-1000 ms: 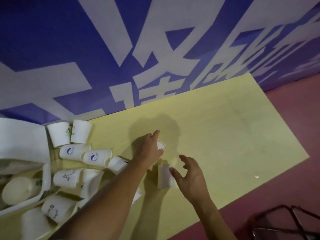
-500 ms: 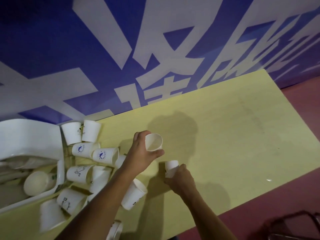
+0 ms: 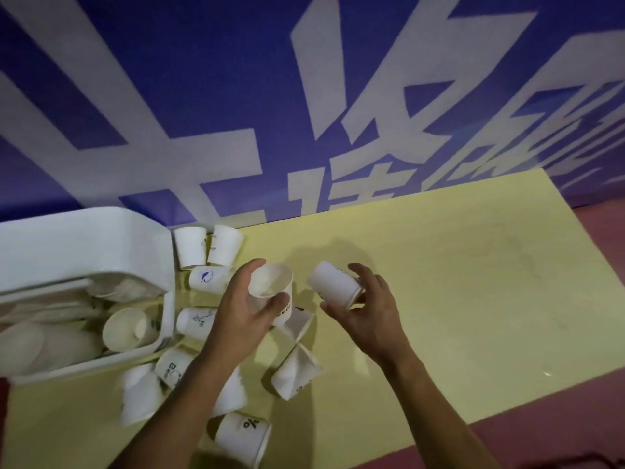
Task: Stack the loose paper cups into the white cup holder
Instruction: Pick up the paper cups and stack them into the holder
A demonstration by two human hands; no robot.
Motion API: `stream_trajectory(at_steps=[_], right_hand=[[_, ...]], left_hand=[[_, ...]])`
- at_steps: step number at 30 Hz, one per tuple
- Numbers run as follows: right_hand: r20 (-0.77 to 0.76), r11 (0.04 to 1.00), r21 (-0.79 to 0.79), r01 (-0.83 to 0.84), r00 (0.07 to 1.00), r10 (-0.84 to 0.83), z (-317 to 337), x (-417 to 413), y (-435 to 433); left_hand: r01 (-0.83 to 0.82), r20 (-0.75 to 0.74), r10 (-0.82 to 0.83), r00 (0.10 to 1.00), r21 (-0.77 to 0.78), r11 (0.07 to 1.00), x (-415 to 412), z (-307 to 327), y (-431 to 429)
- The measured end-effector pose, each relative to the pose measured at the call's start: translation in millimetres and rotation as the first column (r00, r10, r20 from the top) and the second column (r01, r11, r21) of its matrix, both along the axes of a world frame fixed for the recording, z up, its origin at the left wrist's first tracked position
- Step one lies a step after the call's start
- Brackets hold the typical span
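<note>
Holding one paper cup each, both hands hover off the yellow table (image 3: 456, 265), to the right of the white cup holder (image 3: 84, 245). The left hand (image 3: 243, 309) is the nearer of the two to the holder. It wraps thumb and fingers round the open-mouthed cup (image 3: 270, 289), whose mouth faces up toward the camera. The right hand (image 3: 368, 309), further from the holder, grips the tilted cup (image 3: 334, 284) with curled fingers. That cup's closed base points back toward the open-mouthed cup, and the two stand just apart.

A second ago the left hand was only reaching onto the table and the right hand hung wide over a cup standing there. Half a second ago the left hand had its cup raised while the right was closing on its own. Now both cups are off the table and turned toward each other, so the pick-up looks done and nesting one into the other is likely the step in hand.

The holder already has cups lying in it, among them a nested cup (image 3: 125, 328). Many loose cups (image 3: 206, 279) lie scattered just beside its right wall and below it, including a crushed cup (image 3: 294, 374), so most of the work appears to remain.
</note>
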State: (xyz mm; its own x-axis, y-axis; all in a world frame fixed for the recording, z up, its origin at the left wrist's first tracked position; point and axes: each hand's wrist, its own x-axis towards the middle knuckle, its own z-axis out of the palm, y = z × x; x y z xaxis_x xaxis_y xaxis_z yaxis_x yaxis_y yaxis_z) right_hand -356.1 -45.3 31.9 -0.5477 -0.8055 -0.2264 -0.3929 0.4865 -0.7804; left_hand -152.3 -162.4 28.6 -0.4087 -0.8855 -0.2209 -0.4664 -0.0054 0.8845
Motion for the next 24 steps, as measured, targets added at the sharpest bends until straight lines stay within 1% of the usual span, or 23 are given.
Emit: stream_trajectory(at_steps=[5, 8, 12, 15, 17, 21, 24], right_hand=[[-0.059, 0.996, -0.091, -0.024, 0.998, 0.019, 22.7, 53.8, -23.7], [-0.018, 0.989, -0.143, -0.046, 0.999, 0.044, 28.1, 94.9, -37.6], [0.020, 0.976, -0.189, -0.109, 0.993, 0.115, 28.6, 162.9, -56.3], [0.105, 0.968, -0.207, -0.143, 0.980, 0.167, 28.4, 210.8, -66.9], [0.128, 0.963, -0.218, -0.161, 0.973, 0.192, 28.5, 233.0, -70.7], [0.067, 0.956, -0.216, -0.197, 0.974, 0.216, 27.2, 260.3, -76.9], [0.042, 0.959, -0.208, -0.195, 0.977, 0.208, 26.1, 270.0, -82.8]], left_hand=[[-0.051, -0.066, 0.050, 0.997, -0.018, 0.999, 66.1, 13.4, -1.5], [-0.120, -0.087, 0.118, 0.989, -0.013, 0.993, 112.4, 20.9, -2.7], [-0.190, -0.089, 0.184, 0.979, -0.060, 0.980, 180.0, 27.1, -5.7], [-0.263, -0.108, 0.256, 0.961, -0.059, 0.963, 222.0, 25.1, -10.1], [-0.279, -0.087, 0.272, 0.958, -0.087, 0.956, 240.2, 21.3, -14.5], [-0.309, -0.040, 0.306, 0.951, -0.089, 0.947, 256.3, 14.0, -25.7], [-0.290, 0.020, 0.293, 0.956, -0.101, 0.952, 257.7, 7.4, -34.9]])
